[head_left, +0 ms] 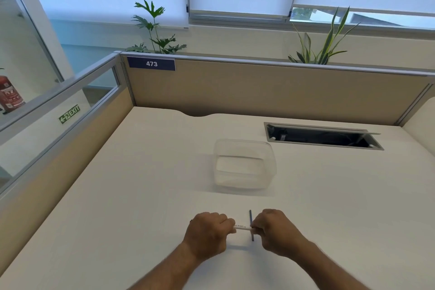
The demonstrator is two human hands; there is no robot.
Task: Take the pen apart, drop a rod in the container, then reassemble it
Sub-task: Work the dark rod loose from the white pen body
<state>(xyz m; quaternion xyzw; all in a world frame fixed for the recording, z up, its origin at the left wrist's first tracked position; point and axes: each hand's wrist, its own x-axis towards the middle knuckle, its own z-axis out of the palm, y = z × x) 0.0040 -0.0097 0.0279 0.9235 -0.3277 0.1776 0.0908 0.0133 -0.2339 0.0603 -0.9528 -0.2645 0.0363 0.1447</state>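
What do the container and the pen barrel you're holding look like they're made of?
The container looks like clear, slightly frosted plastic: the desk shows through its walls and its corners are rounded. The pen barrel between the left hand and right hand looks like white, smooth plastic with small printed text. Both are judged by look alone.

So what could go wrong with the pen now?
Both the left hand and the right hand grip the white pen low over the desk. If it pulls apart suddenly, a small part might roll away. The thin dark rod in the right hand could also slip before reaching the clear container.
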